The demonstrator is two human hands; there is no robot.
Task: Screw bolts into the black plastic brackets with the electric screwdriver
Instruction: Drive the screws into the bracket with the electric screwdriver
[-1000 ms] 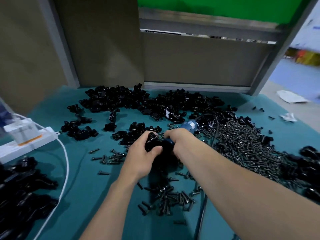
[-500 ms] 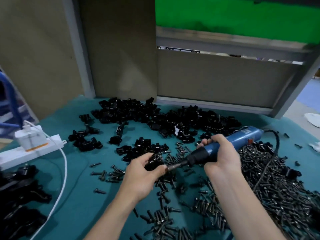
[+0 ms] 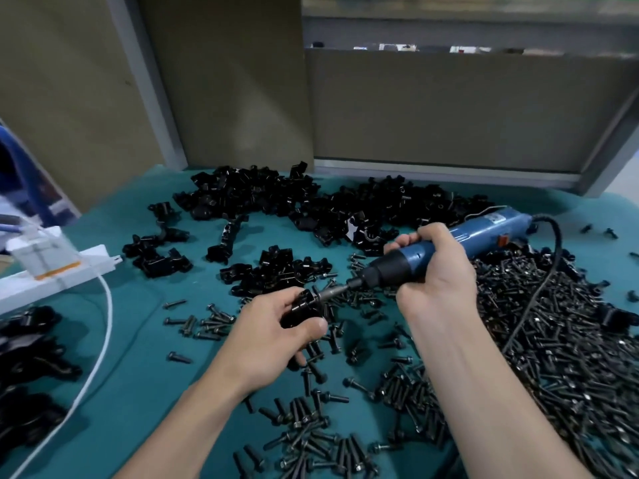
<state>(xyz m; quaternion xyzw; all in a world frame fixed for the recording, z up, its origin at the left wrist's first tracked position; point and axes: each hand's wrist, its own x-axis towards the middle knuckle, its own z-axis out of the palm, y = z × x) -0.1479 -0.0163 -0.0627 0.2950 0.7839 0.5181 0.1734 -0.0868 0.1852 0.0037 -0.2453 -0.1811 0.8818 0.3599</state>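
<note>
My left hand [image 3: 276,337] grips a black plastic bracket [image 3: 301,307] just above the teal mat. My right hand [image 3: 432,278] is wrapped round the blue electric screwdriver [image 3: 449,243], which slants down to the left. Its metal bit [image 3: 333,292] meets the bracket's right side; the bolt there is hidden by the bit and bracket. A large pile of black brackets [image 3: 311,202] lies at the back of the mat. Loose dark bolts [image 3: 553,340] are heaped on the right and scattered below my hands [image 3: 311,430].
A white power strip [image 3: 52,271] with a plugged adapter sits at the left, its white cable [image 3: 100,340] curving toward me. More black brackets [image 3: 27,368] are heaped at the lower left. The screwdriver's black cord [image 3: 549,267] loops over the bolt heap. Brown panels wall the back.
My right hand has raised the screwdriver and swung it to a slant on the right, bit on the bracket. My left hand keeps the bracket in place. The camera has tilted.
</note>
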